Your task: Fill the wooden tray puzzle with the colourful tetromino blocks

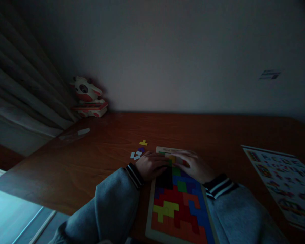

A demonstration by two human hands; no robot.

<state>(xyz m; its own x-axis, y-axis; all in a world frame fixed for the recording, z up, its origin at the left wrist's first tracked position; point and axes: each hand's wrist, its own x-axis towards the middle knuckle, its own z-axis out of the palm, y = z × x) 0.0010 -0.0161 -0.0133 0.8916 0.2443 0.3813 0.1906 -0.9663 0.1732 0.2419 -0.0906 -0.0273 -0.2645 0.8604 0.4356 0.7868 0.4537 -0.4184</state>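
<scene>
A: What lies under the hands?

B: One puzzle board [149,217] with a smooth, pale, round-cornered rim, flat on the brown, grained desk [104,152]. Blocky pieces in red, yellow, blue, green and orange fill most of it, and one black patch [165,181] shows.

A: And the fingers?

B: Those of the left hand [150,166] lie close together across the board's left side; I can't tell whether they hold anything. On the right hand [197,167], over the far end, thumb and forefinger stand slightly apart beside an orange piece; a grip I can't make out.

A: How many loose ones?

B: Five that I can see, left of the board: one yellow T-shape [143,143], one purple piece [141,149], three pale four-sided pieces [132,155].

A: Beyond those?

B: Two soft grey sleeves [114,200] with striped cuffs [135,176], one glossy cow-shaped toy [90,95], one printed sheet [282,183].
</scene>
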